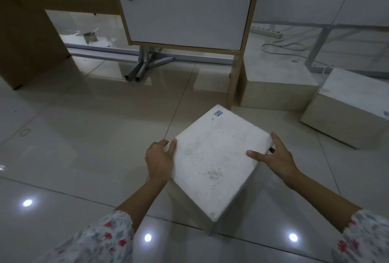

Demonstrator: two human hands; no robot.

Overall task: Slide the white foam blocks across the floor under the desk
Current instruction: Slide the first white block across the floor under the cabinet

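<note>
A white foam block [214, 157] stands on the tiled floor in front of me, turned corner-on, with a small blue sticker near its far corner. My left hand [160, 157] grips its left edge, thumb on top. My right hand [275, 155] grips its right edge, thumb lying on the top face. Two more white foam blocks sit to the right: one [277, 86] against the desk's leg, another [349, 102] further right, tilted at an angle. The desk [189, 6] with a white cabinet door stands straight ahead, its open space to the left.
Grey metal legs [143, 65] lie on the floor under the desk. A small tin [90, 37] stands behind them. A power strip [267, 31] and cable [284, 47] lie at the back right. A brown desk panel [27, 37] bounds the left.
</note>
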